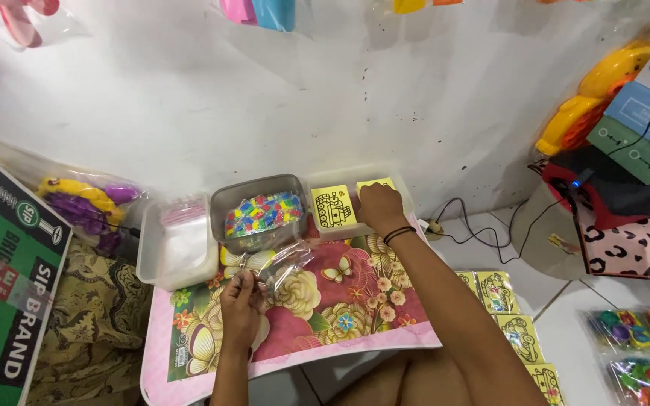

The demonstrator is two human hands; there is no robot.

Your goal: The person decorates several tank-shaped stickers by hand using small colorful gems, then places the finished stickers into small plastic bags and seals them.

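Left hand (241,295) is pinching a clear plastic bag (283,263) over the flowery surface (355,301), just in front of the tub of colourful beads (259,210). Right hand (380,207) has fingers curled down on the yellow cards (332,207) in the clear tray (408,197).

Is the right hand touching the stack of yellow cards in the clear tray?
Touching. The head view shows the right hand resting its fingers on the far stack of yellow cards in the clear tray, no gap visible.

Bright, even light from above, soft shadows on the white wall (385,98), edges bowed by a wide lens, slightly soft focus
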